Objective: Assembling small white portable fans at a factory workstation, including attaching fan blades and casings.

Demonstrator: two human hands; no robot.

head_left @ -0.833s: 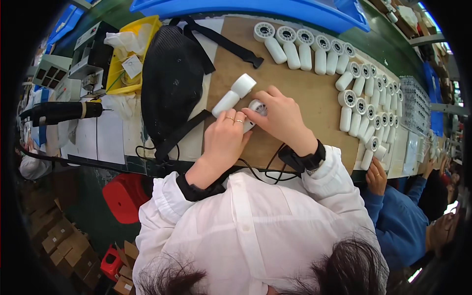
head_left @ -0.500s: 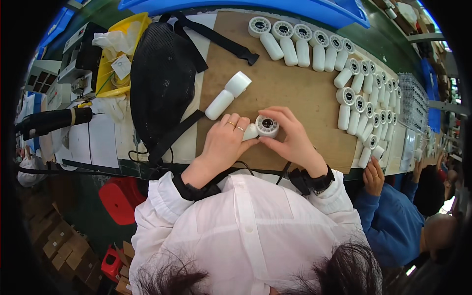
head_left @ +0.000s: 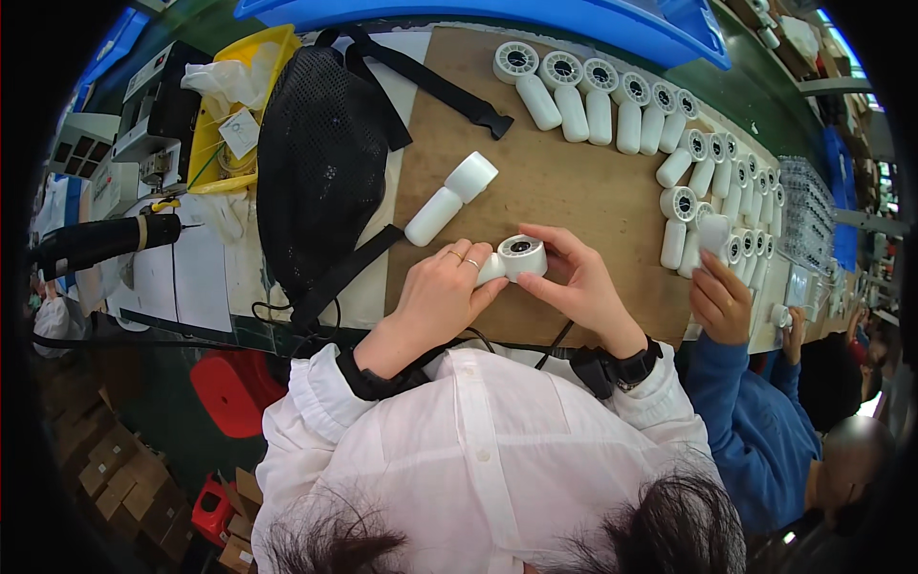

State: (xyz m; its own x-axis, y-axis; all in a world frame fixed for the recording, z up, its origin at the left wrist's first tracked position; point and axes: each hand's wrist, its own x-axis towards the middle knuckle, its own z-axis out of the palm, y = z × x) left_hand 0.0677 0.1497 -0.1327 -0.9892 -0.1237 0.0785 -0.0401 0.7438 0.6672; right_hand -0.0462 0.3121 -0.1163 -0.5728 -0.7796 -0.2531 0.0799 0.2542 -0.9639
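Between my hands is a white handheld fan [head_left: 522, 256], its round slotted head facing up with a dark centre. My left hand [head_left: 438, 292] is closed around the handle, and its fingers hide most of it. The thumb and fingers of my right hand [head_left: 578, 285] grip the head's rim from the right side. Just beyond my left hand, a second white fan [head_left: 442, 209] lies on the brown board [head_left: 564, 187], its head pointing away to the right and its slotted face not visible.
Several white fans [head_left: 600, 96] stand in rows at the back and right. A black mesh bag [head_left: 320, 143] with straps lies left, beside a yellow bin [head_left: 212, 134] and a black power screwdriver [head_left: 105, 239]. At right, a co-worker's hand [head_left: 722, 298] holds a white piece.
The fan head in my hands has tilted slightly, showing more of its side. The co-worker's hand has lifted a white piece from the near end of the right-hand rows.
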